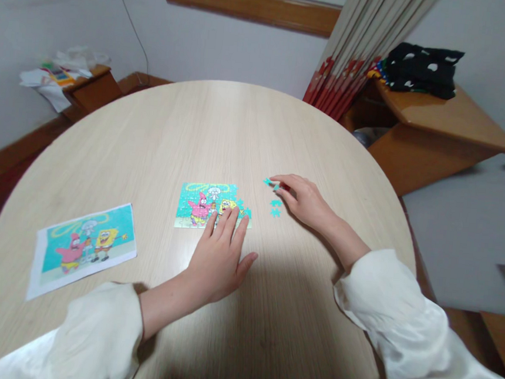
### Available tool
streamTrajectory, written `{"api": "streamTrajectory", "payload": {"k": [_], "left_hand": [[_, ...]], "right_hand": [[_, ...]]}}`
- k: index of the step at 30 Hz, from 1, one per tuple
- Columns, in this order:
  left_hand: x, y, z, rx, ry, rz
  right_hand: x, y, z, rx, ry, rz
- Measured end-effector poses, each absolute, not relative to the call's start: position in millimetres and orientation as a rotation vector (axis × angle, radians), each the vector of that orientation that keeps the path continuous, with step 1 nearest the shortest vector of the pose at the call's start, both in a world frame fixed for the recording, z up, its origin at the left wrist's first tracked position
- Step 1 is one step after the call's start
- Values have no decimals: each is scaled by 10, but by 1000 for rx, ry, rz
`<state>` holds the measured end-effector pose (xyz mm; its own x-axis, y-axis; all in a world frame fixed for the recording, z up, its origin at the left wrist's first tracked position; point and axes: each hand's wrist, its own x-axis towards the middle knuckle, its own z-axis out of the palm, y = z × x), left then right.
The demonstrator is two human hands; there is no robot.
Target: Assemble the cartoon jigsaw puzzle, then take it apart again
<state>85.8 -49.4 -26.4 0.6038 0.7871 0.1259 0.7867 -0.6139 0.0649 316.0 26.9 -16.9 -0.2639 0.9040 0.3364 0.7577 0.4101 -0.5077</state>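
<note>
In the head view, a round wooden table point(222, 134) is seen, its curved far edge bounded by the wall. A wide stretch of tabletop is left between the puzzle point(200, 205) and that edge, and more room is left to the right of the loose pieces point(275, 213). On the left, the space is taken up by a printed sheet point(91, 240), laid at a slant near the table's rim.

The puzzle lies flat near the middle of the table, mostly joined, with a straight left side and a ragged right side. A pink starfish, a pale figure and a yellow square figure are shown on turquoise, and the same scene is printed on the sheet. Its lower right part is covered by the left hand point(217, 263), which is laid palm down with fingers extended, nothing being gripped. The thumb and forefinger of the right hand point(302, 197) are held at the small turquoise pieces; whether one is pinched cannot be made out. Any lettering is too small to be read.
</note>
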Motion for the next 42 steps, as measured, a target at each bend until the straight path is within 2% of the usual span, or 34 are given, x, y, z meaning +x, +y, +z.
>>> {"api": "streamTrajectory", "payload": {"k": [10, 25, 34, 42], "left_hand": [[861, -495, -266, 2787, 1368, 228], [856, -499, -272, 2787, 1380, 249], [842, -497, -280, 2779, 1366, 262], [841, -497, -282, 2784, 1365, 251]], "right_hand": [[3128, 262, -167, -1466, -1704, 458], [3247, 394, -307, -1533, -1537, 580], [3321, 414, -323, -1710, -1715, 291], [3319, 379, -265, -1638, -1843, 135]]}}
